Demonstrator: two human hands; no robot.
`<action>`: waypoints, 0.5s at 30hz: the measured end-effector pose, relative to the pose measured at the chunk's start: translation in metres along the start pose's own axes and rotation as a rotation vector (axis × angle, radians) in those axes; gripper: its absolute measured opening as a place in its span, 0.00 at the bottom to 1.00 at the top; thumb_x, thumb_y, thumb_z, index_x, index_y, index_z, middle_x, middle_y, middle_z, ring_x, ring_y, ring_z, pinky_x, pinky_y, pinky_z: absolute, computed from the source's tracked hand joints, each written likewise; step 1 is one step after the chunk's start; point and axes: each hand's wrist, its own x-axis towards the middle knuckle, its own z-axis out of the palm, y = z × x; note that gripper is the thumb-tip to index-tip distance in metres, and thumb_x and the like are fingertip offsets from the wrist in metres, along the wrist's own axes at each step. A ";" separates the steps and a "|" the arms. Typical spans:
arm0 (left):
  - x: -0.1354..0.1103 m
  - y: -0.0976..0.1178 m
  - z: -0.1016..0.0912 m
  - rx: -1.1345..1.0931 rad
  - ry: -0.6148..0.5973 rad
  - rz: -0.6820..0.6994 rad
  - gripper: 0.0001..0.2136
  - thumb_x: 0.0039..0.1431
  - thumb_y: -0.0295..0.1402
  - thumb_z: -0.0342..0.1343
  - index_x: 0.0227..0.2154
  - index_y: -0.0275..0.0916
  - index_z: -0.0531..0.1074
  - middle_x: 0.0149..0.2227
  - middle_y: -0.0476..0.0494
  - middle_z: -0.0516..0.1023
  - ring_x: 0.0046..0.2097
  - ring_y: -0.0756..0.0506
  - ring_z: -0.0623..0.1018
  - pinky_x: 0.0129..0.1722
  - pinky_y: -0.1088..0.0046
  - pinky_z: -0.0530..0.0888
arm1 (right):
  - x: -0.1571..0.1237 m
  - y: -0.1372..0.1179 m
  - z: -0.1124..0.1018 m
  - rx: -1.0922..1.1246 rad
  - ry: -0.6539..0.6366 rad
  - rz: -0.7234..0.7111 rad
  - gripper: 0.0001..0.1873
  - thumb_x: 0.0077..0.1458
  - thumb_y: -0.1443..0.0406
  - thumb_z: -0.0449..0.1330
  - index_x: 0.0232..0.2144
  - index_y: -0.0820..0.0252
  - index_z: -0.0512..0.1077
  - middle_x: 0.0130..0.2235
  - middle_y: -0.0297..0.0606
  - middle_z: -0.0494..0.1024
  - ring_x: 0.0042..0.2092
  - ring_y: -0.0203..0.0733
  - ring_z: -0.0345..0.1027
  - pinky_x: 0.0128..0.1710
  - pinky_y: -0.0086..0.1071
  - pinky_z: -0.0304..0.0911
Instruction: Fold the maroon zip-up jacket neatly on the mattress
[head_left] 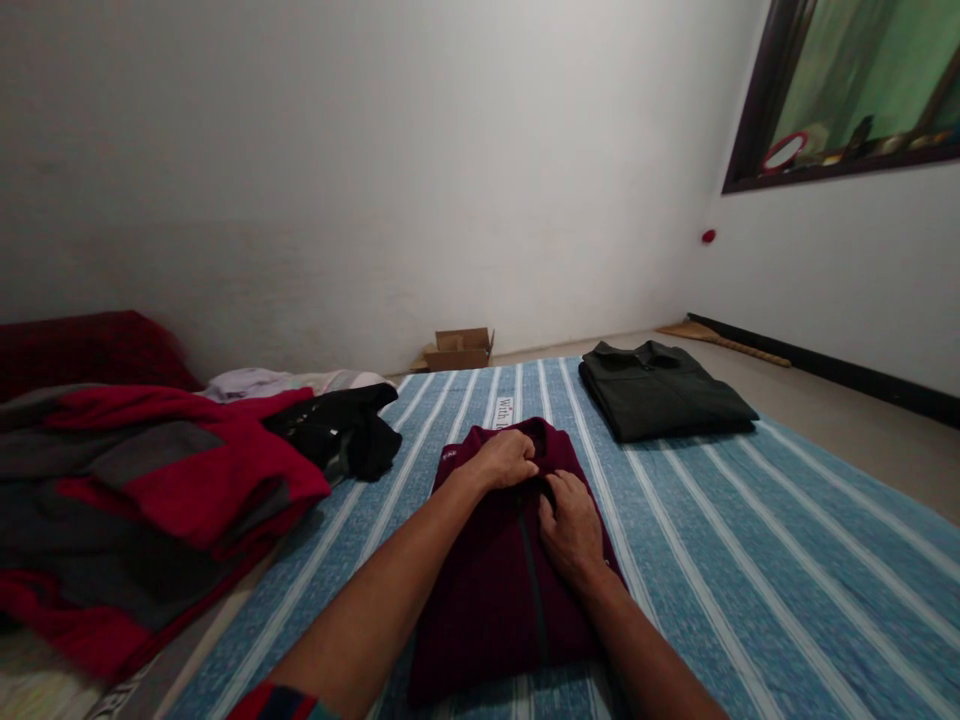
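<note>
A folded maroon jacket [491, 590] with a dark zip down its middle lies on a blue striped sheet [750, 570] in front of me. My left hand [506, 458] is closed on the jacket near its collar, left of the zip. My right hand [571, 525] rests just right of the zip, fingers curled and pinching the fabric near the top of the zip. Both hands touch the jacket and sit close together.
A folded dark green shirt [664, 400] lies further back on the right. A heap of red, grey and black clothes [172, 490] covers the left side. A small cardboard box [459, 350] stands by the white wall. Bare floor runs along the right.
</note>
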 end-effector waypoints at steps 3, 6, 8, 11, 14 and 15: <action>-0.008 -0.001 0.000 -0.061 0.078 -0.031 0.05 0.48 0.29 0.51 0.21 0.37 0.70 0.26 0.49 0.73 0.30 0.49 0.71 0.30 0.76 0.63 | 0.000 0.001 0.000 0.022 0.010 -0.003 0.15 0.54 0.69 0.48 0.43 0.63 0.68 0.43 0.46 0.71 0.48 0.47 0.63 0.49 0.42 0.60; -0.019 0.000 0.001 -0.125 0.175 -0.030 0.05 0.49 0.29 0.51 0.23 0.38 0.71 0.29 0.48 0.74 0.33 0.49 0.72 0.34 0.76 0.64 | -0.001 0.001 -0.001 0.040 0.019 0.000 0.16 0.54 0.69 0.48 0.45 0.64 0.66 0.44 0.47 0.71 0.47 0.46 0.64 0.48 0.42 0.60; -0.028 0.001 0.004 -0.170 0.236 -0.027 0.05 0.50 0.29 0.51 0.23 0.38 0.71 0.30 0.48 0.74 0.33 0.49 0.72 0.35 0.76 0.65 | -0.001 0.001 -0.001 0.041 0.023 0.003 0.17 0.54 0.69 0.47 0.46 0.64 0.65 0.44 0.47 0.71 0.47 0.47 0.64 0.48 0.42 0.60; -0.044 0.004 0.009 -0.236 0.337 -0.031 0.04 0.50 0.28 0.51 0.25 0.37 0.71 0.31 0.47 0.74 0.35 0.48 0.72 0.36 0.75 0.66 | -0.001 0.003 0.000 0.040 0.036 0.008 0.19 0.53 0.68 0.47 0.48 0.65 0.64 0.44 0.47 0.71 0.47 0.47 0.63 0.49 0.42 0.60; -0.066 0.007 0.017 -0.283 0.445 -0.011 0.03 0.51 0.28 0.51 0.26 0.38 0.70 0.32 0.47 0.74 0.37 0.47 0.72 0.40 0.73 0.67 | -0.001 0.005 0.002 0.040 0.040 0.017 0.21 0.53 0.68 0.48 0.49 0.65 0.63 0.45 0.47 0.71 0.48 0.48 0.63 0.50 0.43 0.59; -0.074 0.008 0.020 -0.300 0.473 -0.008 0.03 0.51 0.28 0.51 0.27 0.38 0.70 0.32 0.47 0.74 0.37 0.47 0.72 0.41 0.72 0.67 | -0.001 0.005 0.002 0.043 0.039 0.019 0.21 0.53 0.68 0.48 0.49 0.65 0.64 0.45 0.47 0.71 0.48 0.48 0.63 0.50 0.43 0.59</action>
